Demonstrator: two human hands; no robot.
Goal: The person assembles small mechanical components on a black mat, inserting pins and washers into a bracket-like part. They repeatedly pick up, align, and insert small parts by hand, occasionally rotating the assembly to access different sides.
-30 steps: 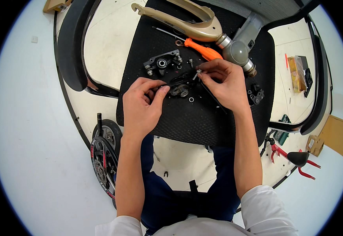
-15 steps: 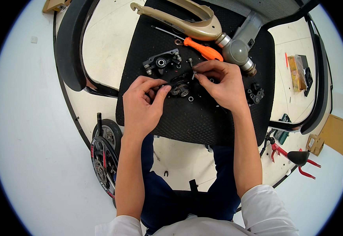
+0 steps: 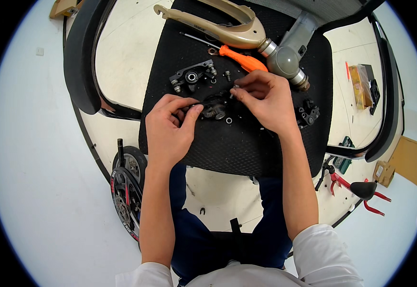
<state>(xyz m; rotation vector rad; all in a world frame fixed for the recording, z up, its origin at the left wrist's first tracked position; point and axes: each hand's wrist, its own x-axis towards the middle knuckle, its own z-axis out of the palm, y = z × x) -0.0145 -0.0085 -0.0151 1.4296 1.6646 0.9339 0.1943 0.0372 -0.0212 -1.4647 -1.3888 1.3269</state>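
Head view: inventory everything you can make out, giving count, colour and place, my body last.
Chair: 1, black, centre
Assembly: 1, black and grey, mid-seat
Pin: 1, silvery, mid-seat
Caliper-like part: 1, black, seat left
Smaller mechanism: 1, black, seat right
Screwdriver: 1, orange-handled, seat top
Fork: 1, beige, seat top
Bolt: 1, dark, mid-seat
Rings: at least 2, pale, mid-seat
Wheeled item: 1, black and red, floor left
Frame: 1, red, floor right
Case: 1, green, floor right
Left hand: 1, bare, at assembly
Right hand: 1, bare, pinching pin
Trousers: 1 pair, dark blue, bottom
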